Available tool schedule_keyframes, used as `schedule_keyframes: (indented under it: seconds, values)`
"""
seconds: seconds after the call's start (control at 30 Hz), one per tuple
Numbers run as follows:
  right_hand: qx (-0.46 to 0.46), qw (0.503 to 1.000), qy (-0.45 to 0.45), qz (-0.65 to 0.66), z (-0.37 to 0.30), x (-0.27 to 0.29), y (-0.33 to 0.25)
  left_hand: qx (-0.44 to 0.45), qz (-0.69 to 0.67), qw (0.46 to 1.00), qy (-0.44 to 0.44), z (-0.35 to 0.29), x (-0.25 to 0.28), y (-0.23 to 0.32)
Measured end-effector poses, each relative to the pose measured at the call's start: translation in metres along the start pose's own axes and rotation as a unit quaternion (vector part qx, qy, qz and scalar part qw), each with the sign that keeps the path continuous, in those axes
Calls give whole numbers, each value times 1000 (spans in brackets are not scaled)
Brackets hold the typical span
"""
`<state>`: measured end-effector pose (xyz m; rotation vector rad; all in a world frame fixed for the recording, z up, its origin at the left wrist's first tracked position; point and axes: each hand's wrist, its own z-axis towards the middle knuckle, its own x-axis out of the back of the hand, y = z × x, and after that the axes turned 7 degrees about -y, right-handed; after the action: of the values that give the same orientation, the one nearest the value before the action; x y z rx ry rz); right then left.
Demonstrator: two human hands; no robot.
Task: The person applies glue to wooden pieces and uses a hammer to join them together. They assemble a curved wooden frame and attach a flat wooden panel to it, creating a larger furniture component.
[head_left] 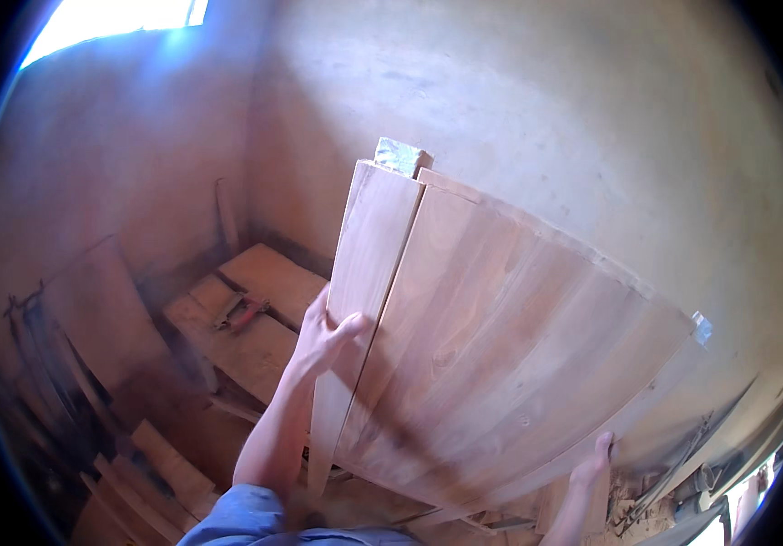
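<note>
Left arm comes up from the lower edge, bent slightly inward, blue sleeve ending near the elbow. Left hand set on the narrow board, thumb laid across its front face, fingers wrapped out of sight round the left edge; grip clamped on that board. Right arm enters low at right, forearm rising steeply. Right hand at the lower right side of the panel, thumb pointing up; fingers hidden, cannot tell whether this grip is closed. Panel stands tilted in front of the person, between the two hands, filling the middle of the view. Counted: hands, two; panel, one; narrow board, one, along the panel's left side with a dark gap between; pale blocks, two, the first block at the top behind the narrow board, the second block at the panel's right corner; red-handled tool, one, on flat boards beyond the left arm; window, one, upper left. Leaning planks at far left: several, too dim to count.
</note>
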<state>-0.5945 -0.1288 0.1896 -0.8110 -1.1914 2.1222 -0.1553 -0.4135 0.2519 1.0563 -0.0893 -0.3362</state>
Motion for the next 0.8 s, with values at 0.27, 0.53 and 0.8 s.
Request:
schedule_keyframes:
  seconds: [0.27,0.53,0.8]
  values:
    - [49,994,77,56,10,-10,22,-23,-40,996,73,-31,-1,-27]
    - [49,996,56,55,32,17,74,-43,-28,996,71,-43,-5,-74]
    - [39,992,118,-10,-3,-30,57,-11,-9,998,67,-46,14,-76]
